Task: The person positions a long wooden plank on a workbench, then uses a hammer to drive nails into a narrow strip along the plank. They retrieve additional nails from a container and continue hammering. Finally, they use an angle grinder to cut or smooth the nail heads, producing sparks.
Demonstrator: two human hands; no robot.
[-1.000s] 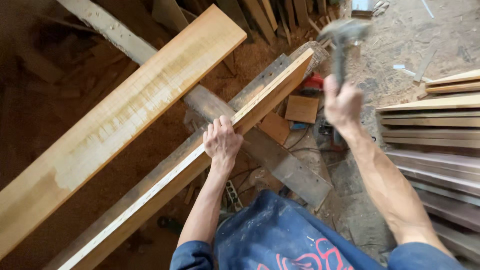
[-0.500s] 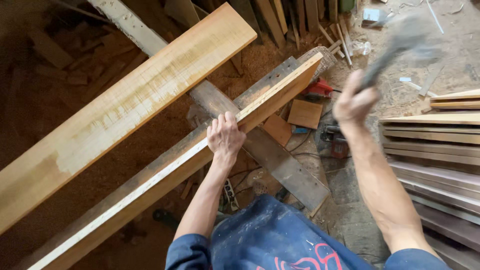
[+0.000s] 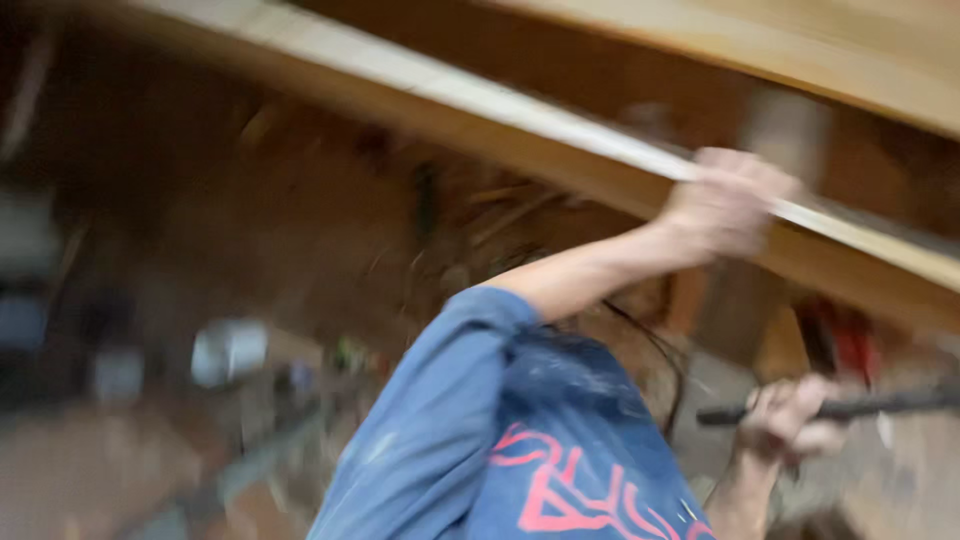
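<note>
A blurred view from a head camera looks down over a person's blue shirt [image 3: 480,440] with red markings. The left hand [image 3: 725,200] reaches up and forward, its fingers curled over the top edge of a long pale wooden plank [image 3: 480,100] that runs from the upper left down toward the right edge. The hand is closed on that edge, about two thirds of the way along the visible plank. A second, wider board [image 3: 800,50] crosses the top right corner, just above the first.

The right hand [image 3: 795,420] sits low on the right, well apart from the left, wrapped around a thin dark handle [image 3: 870,406] that points out toward the right edge. The head of this tool is out of view, so it is probably a hammer, though the blur makes that uncertain. Below the plank, a red object [image 3: 845,335] shows near the right hand. The ground behind is brown and smeared by motion.
</note>
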